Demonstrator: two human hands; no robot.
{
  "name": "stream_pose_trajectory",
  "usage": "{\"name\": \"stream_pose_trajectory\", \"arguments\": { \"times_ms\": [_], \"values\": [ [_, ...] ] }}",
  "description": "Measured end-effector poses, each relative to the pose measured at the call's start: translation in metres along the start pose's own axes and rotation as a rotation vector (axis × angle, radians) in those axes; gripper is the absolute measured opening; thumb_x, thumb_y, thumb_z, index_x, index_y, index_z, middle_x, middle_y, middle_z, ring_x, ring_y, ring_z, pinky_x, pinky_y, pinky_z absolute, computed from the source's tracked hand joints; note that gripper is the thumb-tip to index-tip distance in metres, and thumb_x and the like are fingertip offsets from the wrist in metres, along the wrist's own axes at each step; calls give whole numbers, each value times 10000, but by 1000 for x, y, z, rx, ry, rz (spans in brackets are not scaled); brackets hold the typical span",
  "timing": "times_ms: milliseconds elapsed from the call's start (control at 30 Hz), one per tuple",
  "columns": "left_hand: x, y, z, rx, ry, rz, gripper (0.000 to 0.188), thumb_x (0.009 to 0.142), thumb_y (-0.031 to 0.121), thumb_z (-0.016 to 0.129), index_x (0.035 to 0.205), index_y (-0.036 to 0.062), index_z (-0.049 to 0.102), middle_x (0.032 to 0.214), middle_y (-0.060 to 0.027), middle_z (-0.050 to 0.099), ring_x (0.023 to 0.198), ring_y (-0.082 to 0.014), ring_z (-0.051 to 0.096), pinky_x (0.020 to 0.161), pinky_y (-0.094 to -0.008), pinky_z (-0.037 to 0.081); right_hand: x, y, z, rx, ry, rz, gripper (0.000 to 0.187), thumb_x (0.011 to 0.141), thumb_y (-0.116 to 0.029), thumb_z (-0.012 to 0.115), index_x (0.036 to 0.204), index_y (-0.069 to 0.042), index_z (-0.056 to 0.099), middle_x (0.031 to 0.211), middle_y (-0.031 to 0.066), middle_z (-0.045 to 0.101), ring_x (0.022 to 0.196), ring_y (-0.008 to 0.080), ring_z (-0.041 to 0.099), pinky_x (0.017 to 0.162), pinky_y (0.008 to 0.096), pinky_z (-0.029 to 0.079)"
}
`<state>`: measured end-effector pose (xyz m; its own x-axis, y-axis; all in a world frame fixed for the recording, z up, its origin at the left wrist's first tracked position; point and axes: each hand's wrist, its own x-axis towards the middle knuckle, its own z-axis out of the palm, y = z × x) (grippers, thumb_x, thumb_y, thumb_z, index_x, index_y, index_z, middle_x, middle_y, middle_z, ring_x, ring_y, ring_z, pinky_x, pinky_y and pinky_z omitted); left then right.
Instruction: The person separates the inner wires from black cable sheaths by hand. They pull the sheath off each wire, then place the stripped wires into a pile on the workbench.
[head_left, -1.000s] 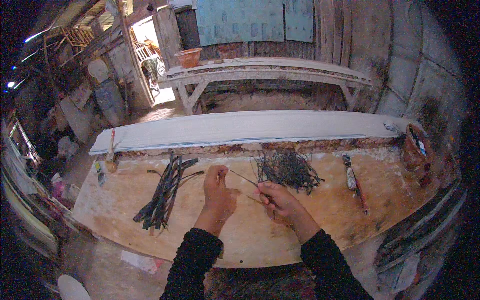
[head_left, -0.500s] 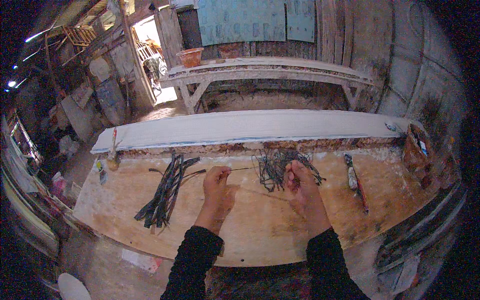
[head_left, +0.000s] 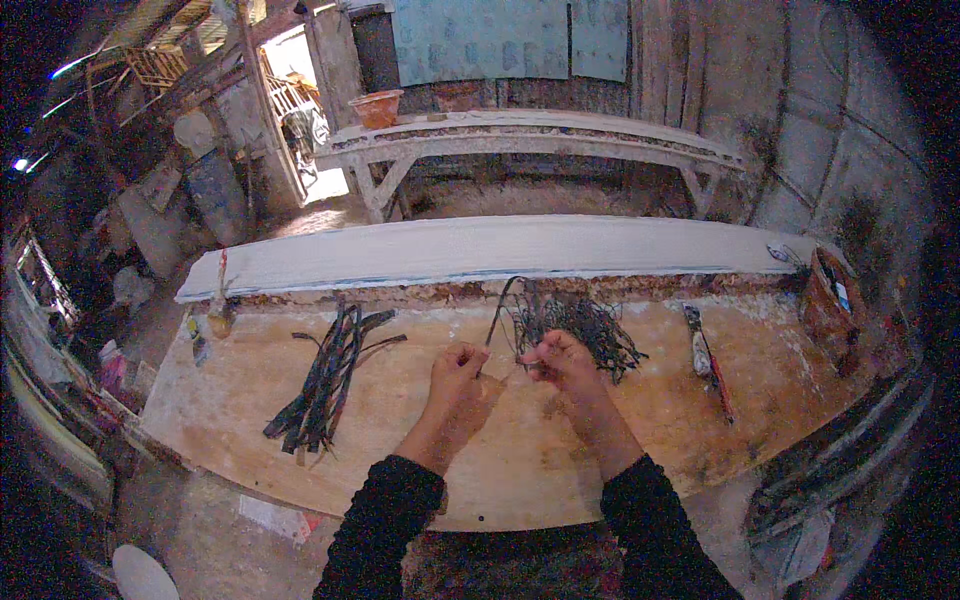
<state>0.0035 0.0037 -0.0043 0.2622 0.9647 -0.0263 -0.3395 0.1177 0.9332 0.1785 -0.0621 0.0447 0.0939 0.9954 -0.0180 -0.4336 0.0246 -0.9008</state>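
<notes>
In the middle of the wooden board, my left hand (head_left: 462,388) pinches a thin dark strip (head_left: 498,315), which rises from the fingertips and arches over toward my right hand. My right hand (head_left: 570,365) is close beside it, its fingers closed in a pinch at the strip's other side; the exact grip is too small to make out. Just behind my right hand lies a tangled heap of thin dark strands (head_left: 605,335). Off to the left rests a bundle of flat, wider black strips (head_left: 325,375).
A long white-coated beam (head_left: 470,250) runs along the board's far edge. On the right lie a red-handled tool (head_left: 712,370) and a brown container (head_left: 835,300). A small brush-like tool (head_left: 220,305) stands far left. Behind are a bench (head_left: 540,150) and an orange pot (head_left: 377,108).
My right hand has come left and away from the heap, closer to my left hand. My left hand has shifted slightly right. The strip, stretched sideways before, now arches upward.
</notes>
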Motion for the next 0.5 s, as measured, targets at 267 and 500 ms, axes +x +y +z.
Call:
{"name": "stream_pose_trajectory", "arguments": {
  "times_ms": [267,500],
  "values": [
    [-37,36,39,-320,-46,-229,35,860,44,555,856,9,557,674,-38,518,565,-149,530,540,-299,476,-4,12,10,-266,-7,201,55,834,-129,610,854,-96,570,732,-23,557,433,65,428,365,224,310],
    [-39,35,40,-332,-112,-263,32,838,34,576,860,17,560,679,-29,503,616,-141,523,561,-294,483,-3,11,13,-271,45,173,83,820,-105,624,875,-83,566,722,-28,552,400,62,390,337,226,262]
  ]
}}
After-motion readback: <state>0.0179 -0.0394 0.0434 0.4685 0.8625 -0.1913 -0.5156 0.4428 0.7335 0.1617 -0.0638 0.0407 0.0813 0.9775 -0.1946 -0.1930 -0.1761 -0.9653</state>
